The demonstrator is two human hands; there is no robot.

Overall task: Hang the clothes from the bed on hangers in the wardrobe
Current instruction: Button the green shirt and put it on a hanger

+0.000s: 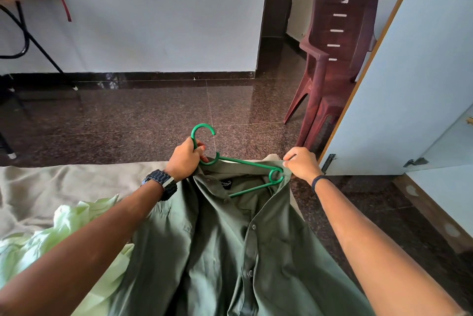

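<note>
Polished dark granite floor (153, 111), white walls, and a bed covered in a beige sheet (51, 187) along the bottom of the view. On the left hand (184, 159) the fingers are curled tight around the neck of a green plastic hanger (245, 162), right below its hook. The right hand (302, 163) pinches the shoulder edge of a dark olive button-up shirt (230, 251), pulling the fabric over the hanger's right end. That arm of the hanger looks about in; the left shoulder seems not seated yet, though that's partly hidden. So this one's maybe halfway onto its hanger and not in the wardrobe yet, whose pale blue door (409, 85) stands open just to the right. A crumpled light green garment (64, 234) is still on the bed beside the shirt, so at least one more is left.
</note>
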